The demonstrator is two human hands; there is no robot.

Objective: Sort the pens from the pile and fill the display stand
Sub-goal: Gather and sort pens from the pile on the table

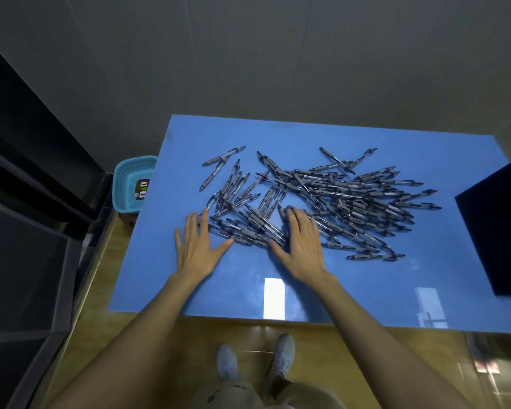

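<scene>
A big loose pile of grey pens (337, 199) with dark tips lies spread across the middle of the blue table (248, 137). My left hand (196, 246) lies flat at the pile's near left edge, fingers straight and touching the outer pens. My right hand (301, 243) lies flat on the pile's near edge, fingers straight over several pens. Neither hand holds a pen. A dark box-like object (496, 228), possibly the display stand, sits at the table's right edge, partly cut off.
A turquoise plastic basket (132, 184) stands on a stool beside the table's far left corner. Dark shelving (27, 231) runs along the left. The wooden floor and my two shoes (257, 361) show below the table's near edge.
</scene>
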